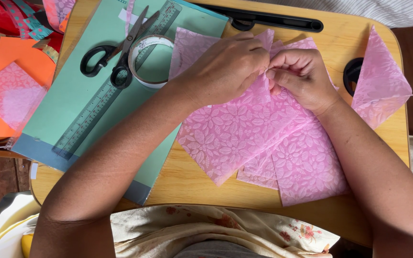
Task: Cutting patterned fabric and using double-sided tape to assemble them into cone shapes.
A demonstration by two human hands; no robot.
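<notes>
- Left hand (225,67) and right hand (302,76) meet fingertip to fingertip, both pinched narrow on the top edge of the embossed pink paper sheet (235,134)
- That sheet spreads just below the pinch, over more pink sheets (307,167) on the wooden lap table (192,184)
- Risk, as I judge it: thin paper may tear or crease crookedly if the pinches pull apart
- Scissors (115,52), tape roll (149,59) and ruler (106,95) lie left of the grip, on a green mat (63,114)
</notes>
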